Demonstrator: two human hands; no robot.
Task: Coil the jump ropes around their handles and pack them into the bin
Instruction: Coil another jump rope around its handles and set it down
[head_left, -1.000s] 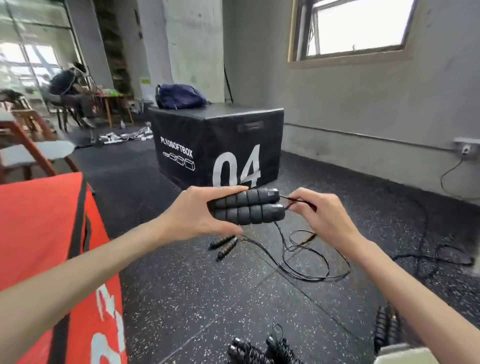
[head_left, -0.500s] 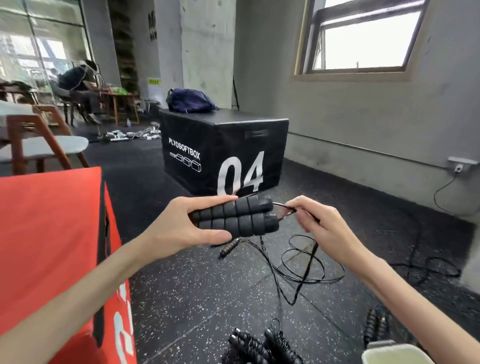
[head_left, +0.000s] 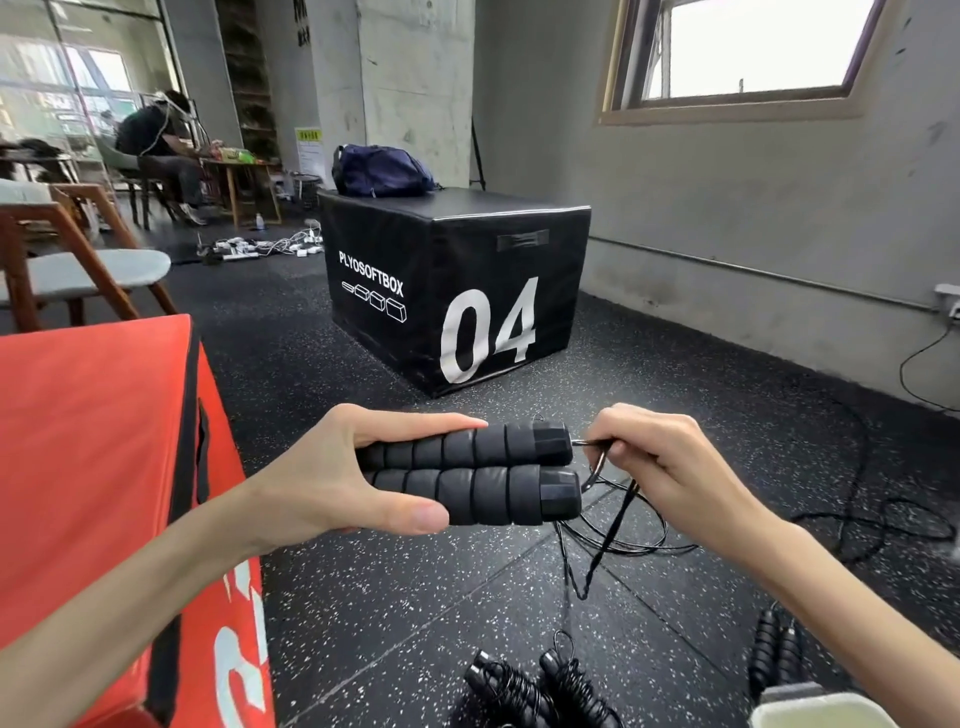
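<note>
Jump rope handles (head_left: 470, 470), two black foam grips side by side, sit mid-frame clamped in the left hand (head_left: 332, 480), thumb under and fingers over. Just right of their caps, the right hand (head_left: 660, 467) pinches the thin black cord (head_left: 597, 545), which hangs in loose loops onto the speckled floor (head_left: 415, 597).

At the bottom edge lie two already coiled ropes (head_left: 540, 691); the pale rim of the bin (head_left: 821, 712) shows in the lower right corner, with another coiled rope (head_left: 774, 649) touching it. An orange padded box (head_left: 93, 467) walls off the lower left.

Open floor runs ahead to a black plyo box (head_left: 457, 291) marked 04, a blue bag (head_left: 382, 171) on top. A wooden chair (head_left: 67, 260) stands at left; a cable (head_left: 883, 525) trails near the right wall. A seated person (head_left: 156, 150) is far upper left.
</note>
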